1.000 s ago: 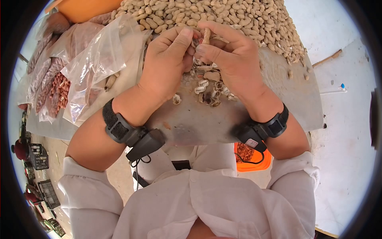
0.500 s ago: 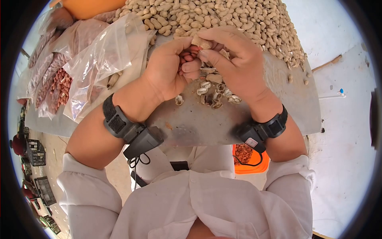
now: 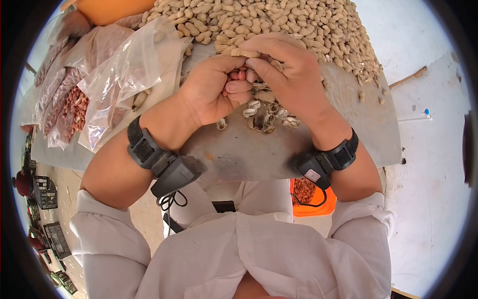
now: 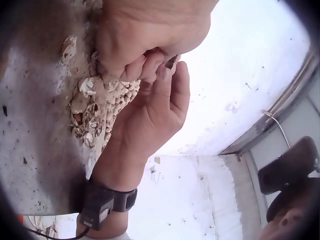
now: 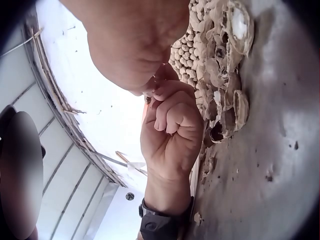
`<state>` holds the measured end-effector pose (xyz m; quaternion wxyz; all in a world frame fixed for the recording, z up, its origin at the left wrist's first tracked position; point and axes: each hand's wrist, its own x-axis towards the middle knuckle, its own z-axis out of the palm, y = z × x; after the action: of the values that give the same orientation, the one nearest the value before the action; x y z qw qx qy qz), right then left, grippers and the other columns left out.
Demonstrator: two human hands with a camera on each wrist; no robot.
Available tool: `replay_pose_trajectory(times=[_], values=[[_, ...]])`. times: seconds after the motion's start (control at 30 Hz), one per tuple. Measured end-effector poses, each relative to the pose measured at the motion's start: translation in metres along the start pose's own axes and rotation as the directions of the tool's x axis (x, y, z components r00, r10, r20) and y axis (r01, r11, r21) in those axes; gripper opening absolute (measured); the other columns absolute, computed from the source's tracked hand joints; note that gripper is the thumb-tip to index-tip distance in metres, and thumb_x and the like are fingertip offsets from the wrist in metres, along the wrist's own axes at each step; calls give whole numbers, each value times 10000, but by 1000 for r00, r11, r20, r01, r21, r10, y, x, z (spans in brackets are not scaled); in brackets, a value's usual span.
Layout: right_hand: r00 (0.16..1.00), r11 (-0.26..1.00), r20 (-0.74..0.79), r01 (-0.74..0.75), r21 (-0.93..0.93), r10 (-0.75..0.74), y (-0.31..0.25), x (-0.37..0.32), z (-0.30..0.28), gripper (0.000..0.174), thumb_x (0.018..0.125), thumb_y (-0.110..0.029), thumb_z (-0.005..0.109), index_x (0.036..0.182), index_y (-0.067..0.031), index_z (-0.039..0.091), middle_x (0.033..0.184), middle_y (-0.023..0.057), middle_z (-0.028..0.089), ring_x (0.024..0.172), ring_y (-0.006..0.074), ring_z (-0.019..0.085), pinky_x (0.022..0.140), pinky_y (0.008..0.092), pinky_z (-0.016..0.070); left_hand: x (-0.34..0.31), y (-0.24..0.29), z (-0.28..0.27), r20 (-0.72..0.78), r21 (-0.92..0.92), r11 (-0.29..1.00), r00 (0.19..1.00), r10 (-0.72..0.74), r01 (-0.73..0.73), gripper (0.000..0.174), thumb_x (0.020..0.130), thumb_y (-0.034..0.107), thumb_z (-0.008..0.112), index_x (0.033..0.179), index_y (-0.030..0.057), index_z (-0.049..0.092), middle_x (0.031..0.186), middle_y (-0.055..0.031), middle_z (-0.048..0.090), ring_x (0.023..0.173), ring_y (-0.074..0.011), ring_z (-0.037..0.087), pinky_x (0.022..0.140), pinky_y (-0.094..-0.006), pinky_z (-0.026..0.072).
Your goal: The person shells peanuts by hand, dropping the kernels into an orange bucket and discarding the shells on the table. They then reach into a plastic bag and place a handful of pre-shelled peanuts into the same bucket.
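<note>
My left hand (image 3: 211,89) curls its fingers around several red peanut kernels (image 3: 239,74), which show in the palm in the head view. Its thumb reaches up to a peanut (image 3: 245,53) between the two hands. My right hand (image 3: 294,74) pinches that peanut between thumb and index finger. In the left wrist view the peanut is mostly hidden, with a bit of shell (image 4: 172,62) showing at the right fingertips. Below the hands, cracked empty shells (image 3: 269,119) lie scattered on the grey tabletop (image 3: 239,154).
A large heap of unshelled peanuts (image 3: 279,22) covers the table's far side. Clear plastic bags (image 3: 124,74), some filled with red kernels (image 3: 75,107), lie at the left beside an orange container (image 3: 109,10). An orange tub (image 3: 323,202) of reddish bits stands below the table edge.
The peanut has turned from upright to lying sideways at the fingertips. My left hand has rolled and curled, so red kernels now show in its palm. The scattered shells stay put.
</note>
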<state>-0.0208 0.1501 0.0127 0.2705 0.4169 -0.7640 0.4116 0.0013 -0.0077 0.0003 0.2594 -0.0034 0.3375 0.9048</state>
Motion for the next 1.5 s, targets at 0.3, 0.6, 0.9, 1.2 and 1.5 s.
replay_pose_trajectory(times=[0.3,0.6,0.9,1.2,1.5], values=[[1000,999,20,23,38,-24,-3,2,-4,192,726,-70,608,910,-82,660,880,94,638,817,273,597,730,346,487,-2,2,-6,113,-73,994,991,-70,78,171,927,131,415,828,7,477,700,-11,481,435,-46,316,403,-173,276],[971,998,-235,44,-40,-52,10,8,-14,145,732,-70,607,854,-82,683,832,112,652,768,262,623,683,341,504,-1,8,-6,238,-132,990,971,-22,55,250,942,168,450,1022,-64,496,766,-33,501,495,-42,332,421,-168,304],[969,945,-246,-110,-307,32,37,8,-52,130,786,-105,612,871,-14,652,833,121,630,775,273,599,690,366,483,-4,11,23,64,554,809,979,195,-197,168,910,146,529,952,-10,578,683,-4,495,494,-29,317,425,-164,256],[963,967,-218,-195,-164,157,45,5,-63,172,826,-121,578,902,14,654,796,177,588,727,293,561,644,407,456,-9,116,24,206,475,-874,954,218,97,188,815,158,584,763,-22,603,680,-124,595,619,-233,571,593,-355,442],[947,973,-305,-158,-166,102,57,2,-64,138,802,-116,599,815,17,632,728,175,564,682,314,550,631,411,447,-27,138,2,-164,207,-968,981,107,140,149,729,137,576,712,-6,618,706,-183,595,715,-343,573,656,-406,447]])
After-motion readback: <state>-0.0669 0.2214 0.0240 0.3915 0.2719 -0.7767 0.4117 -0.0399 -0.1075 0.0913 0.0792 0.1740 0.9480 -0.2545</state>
